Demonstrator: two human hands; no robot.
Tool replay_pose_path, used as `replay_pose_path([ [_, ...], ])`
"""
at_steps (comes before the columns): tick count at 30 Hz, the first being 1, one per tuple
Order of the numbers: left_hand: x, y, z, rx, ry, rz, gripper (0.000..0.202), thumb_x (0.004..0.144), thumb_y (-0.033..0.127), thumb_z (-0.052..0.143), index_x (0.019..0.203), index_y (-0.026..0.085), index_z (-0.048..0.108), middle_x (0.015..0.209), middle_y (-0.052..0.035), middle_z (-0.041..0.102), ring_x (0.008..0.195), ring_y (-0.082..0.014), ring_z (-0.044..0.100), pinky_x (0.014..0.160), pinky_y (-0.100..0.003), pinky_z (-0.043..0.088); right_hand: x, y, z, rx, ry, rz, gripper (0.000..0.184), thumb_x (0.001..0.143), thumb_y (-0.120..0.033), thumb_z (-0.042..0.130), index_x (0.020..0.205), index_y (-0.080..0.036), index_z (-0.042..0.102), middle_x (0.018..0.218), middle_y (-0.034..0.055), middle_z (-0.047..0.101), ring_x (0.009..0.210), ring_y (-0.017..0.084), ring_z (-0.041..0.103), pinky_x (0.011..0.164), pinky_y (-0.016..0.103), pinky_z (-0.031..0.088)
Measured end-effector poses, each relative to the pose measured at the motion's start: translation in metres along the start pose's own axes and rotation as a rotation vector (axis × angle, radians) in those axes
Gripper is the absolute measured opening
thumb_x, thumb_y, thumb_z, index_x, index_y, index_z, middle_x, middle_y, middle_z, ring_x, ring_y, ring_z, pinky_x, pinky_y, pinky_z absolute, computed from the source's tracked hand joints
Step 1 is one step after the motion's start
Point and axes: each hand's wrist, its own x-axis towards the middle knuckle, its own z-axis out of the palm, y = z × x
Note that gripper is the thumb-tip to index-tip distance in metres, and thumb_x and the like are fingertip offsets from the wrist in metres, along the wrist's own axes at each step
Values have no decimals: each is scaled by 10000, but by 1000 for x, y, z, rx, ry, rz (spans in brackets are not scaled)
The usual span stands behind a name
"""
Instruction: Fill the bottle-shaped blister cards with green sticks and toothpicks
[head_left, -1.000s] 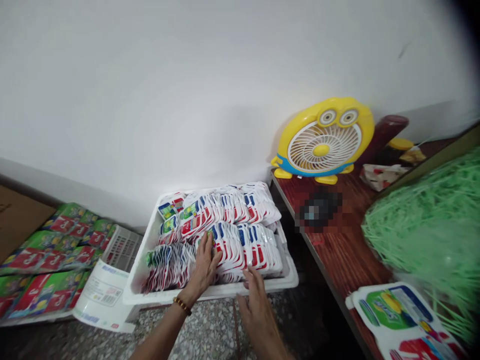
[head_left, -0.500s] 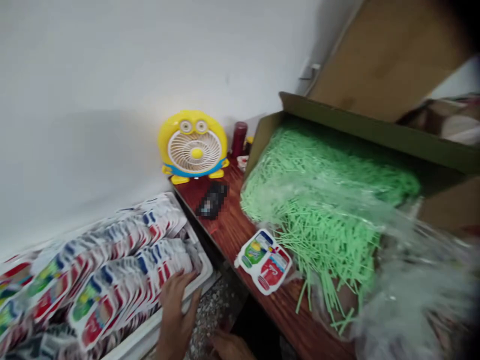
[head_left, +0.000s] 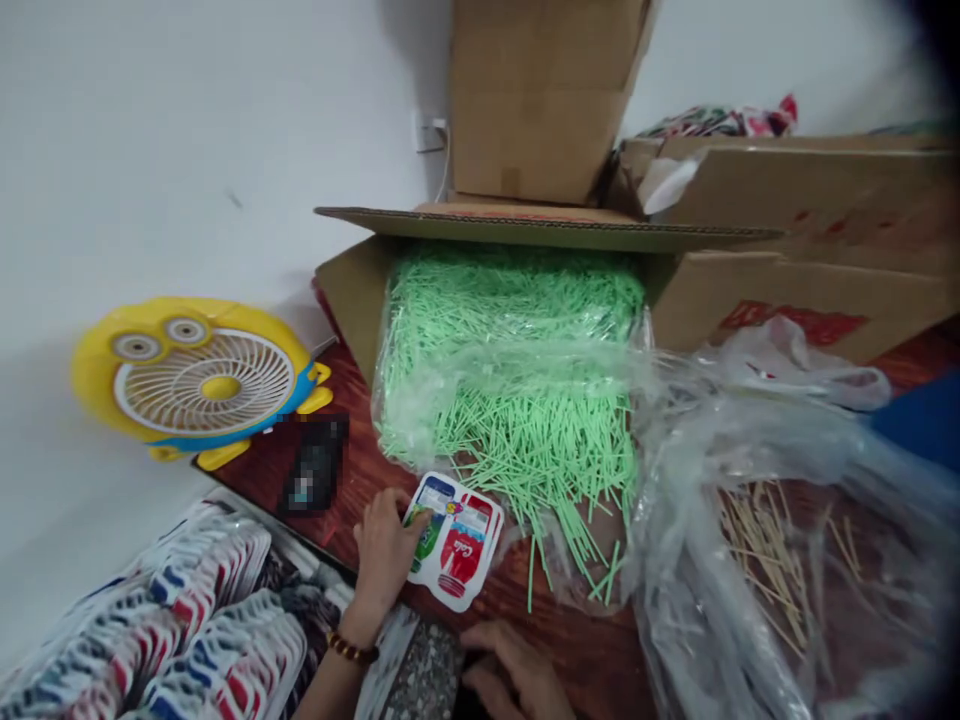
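On the dark red wooden table lies a white-edged printed pack [head_left: 463,548] with a red cola bottle and a green bottle pictured on it; a second edge shows beneath it. My left hand [head_left: 386,545], with a beaded bracelet on the wrist, grips the pack's left edge, thumb on its face. My right hand [head_left: 517,665] is at the table's front edge, below the pack. Its fingers are loosely bent and apart, with nothing seen in them; the frame's bottom cuts it off. Thin green sticks [head_left: 525,430] spill from a clear plastic bag just behind the pack.
A cardboard box [head_left: 352,300] holds the bag of green sticks. At left are a yellow fan [head_left: 221,388] and a dark blurred object [head_left: 313,465]. Rows of similar packs [head_left: 225,640] fill the lower left. An opened plastic bag [head_left: 697,520] with tan sticks [head_left: 765,550] lies right.
The view has swung right. My left hand has moved from the rows of packs to the pack on the table and taken its left edge. My right hand now shows more, by the table edge.
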Motion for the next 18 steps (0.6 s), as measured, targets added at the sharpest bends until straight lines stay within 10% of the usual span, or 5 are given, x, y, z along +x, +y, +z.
replay_pose_path([
  [5,14,-1,-4,-125,-82,7,208,731,391,598,841,215,585,727,-5,663,725,-239,636,645,-316,440,15,-9,-11,77,165,-88,429,838,-71,442,1235,-222,496,1275,88,521,967,150,620,902,270,483],
  [18,18,4,-16,-210,-111,6,308,713,468,611,584,188,605,520,32,587,521,-154,531,491,-225,357,17,2,-19,117,145,-99,372,829,-30,456,1142,-206,556,1196,73,561,1046,166,594,930,289,485],
])
